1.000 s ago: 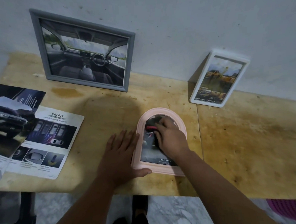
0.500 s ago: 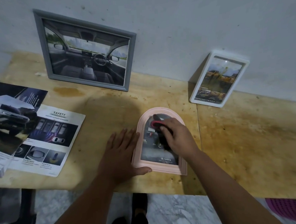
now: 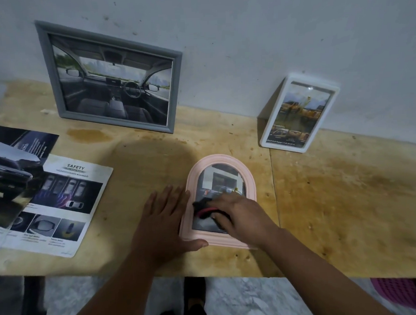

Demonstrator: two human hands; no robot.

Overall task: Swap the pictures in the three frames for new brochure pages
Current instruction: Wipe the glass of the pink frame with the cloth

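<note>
Pink frame (image 3: 248, 179) lies under flat left hand (image 3: 165, 218) and right hand (image 3: 242, 216), apparently gripping a black-red cloth (image 3: 204, 207).

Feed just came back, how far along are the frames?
Done: grey frame and white frame stand against the wall, pictures in. In hand: pink arched frame lies flat; left hand steadies it, right hand rubs a dark cloth over it. Left: standing it up.

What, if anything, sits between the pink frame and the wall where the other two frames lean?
Nothing visible does. The pink frame lies flat under both hands, and the bare table runs from it to the wall, in the gap between the grey frame and white frame.
</note>
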